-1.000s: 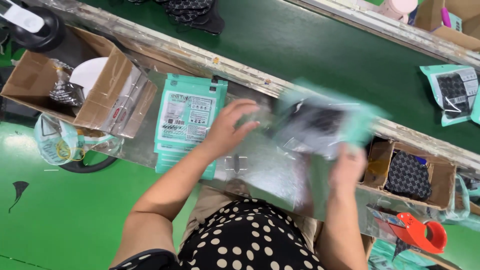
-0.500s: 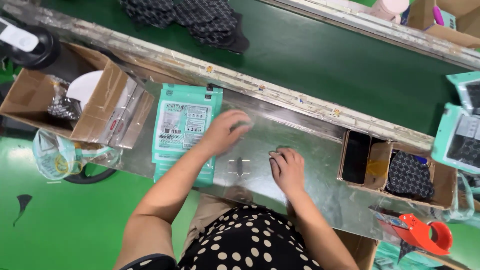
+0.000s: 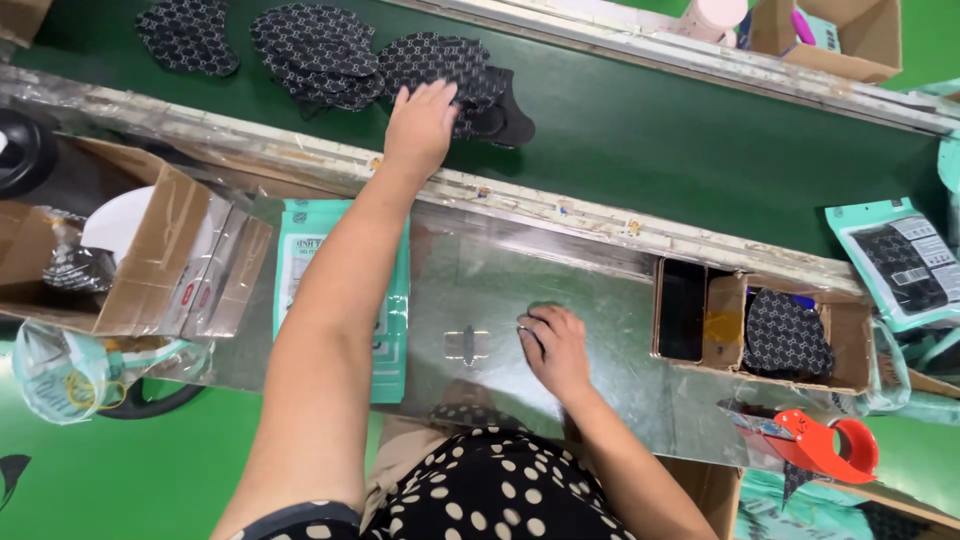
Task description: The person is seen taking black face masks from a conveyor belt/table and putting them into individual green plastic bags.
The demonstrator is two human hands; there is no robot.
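Note:
My left hand [image 3: 420, 122] reaches out over the green conveyor belt [image 3: 700, 140] and presses down on a dark patterned fabric piece [image 3: 455, 85], fingers spread on it. Two more patterned fabric pieces [image 3: 300, 45] lie to its left on the belt. My right hand [image 3: 553, 345] rests on the shiny metal work shelf [image 3: 620, 320] with its fingers curled and nothing visibly in it. A stack of teal packaging bags [image 3: 390, 330] lies on the shelf under my left forearm.
An open cardboard box [image 3: 150, 260] with white items stands at the left. A small cardboard box [image 3: 770, 330] with patterned fabric sits at the right, a red tape dispenser [image 3: 825, 445] below it. A filled teal bag [image 3: 900, 262] lies on the belt at the right.
My left hand left the teal bag stack and reached forward onto the belt to the fabric piece. The filled bag I held earlier now lies on the belt. The fabric pieces travelled right.

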